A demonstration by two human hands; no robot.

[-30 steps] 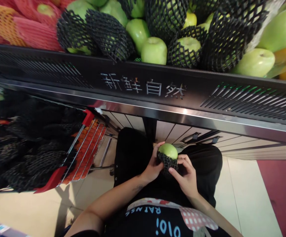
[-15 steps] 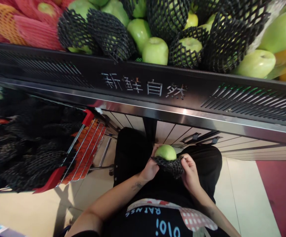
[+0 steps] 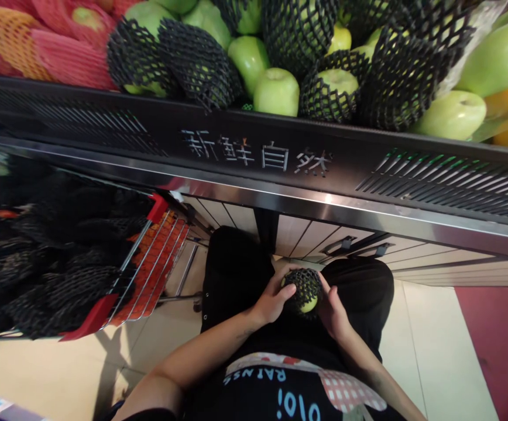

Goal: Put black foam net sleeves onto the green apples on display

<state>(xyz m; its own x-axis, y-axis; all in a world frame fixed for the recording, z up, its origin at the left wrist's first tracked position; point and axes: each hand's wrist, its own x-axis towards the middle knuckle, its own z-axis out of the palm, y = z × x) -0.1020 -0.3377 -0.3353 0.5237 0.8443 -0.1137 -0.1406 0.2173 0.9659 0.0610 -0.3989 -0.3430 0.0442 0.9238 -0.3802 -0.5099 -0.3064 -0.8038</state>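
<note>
Round green apple (image 3: 309,305) in a black foam mesh sleeve (image 3: 304,282) is held above the lap; left hand (image 3: 273,301) is curled round its left side, thumb on mesh; right hand (image 3: 335,313) is half-open at its right side, thumb lifted, can't tell if gripping. Red-cornered wire cart (image 3: 93,318) stands left; black slotted display rack (image 3: 350,140) is far.

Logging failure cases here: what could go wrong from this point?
1. Net slip: the black net leaves green skin bare on the held apple's near side, so it might work loose.
2. Drop: the left hand and right hand flank it; if the grip slackens, it could reach the tiled floor.
3. Roll-off: an unwrapped apple sits at the display's front edge; a knock might dislodge it.
</note>
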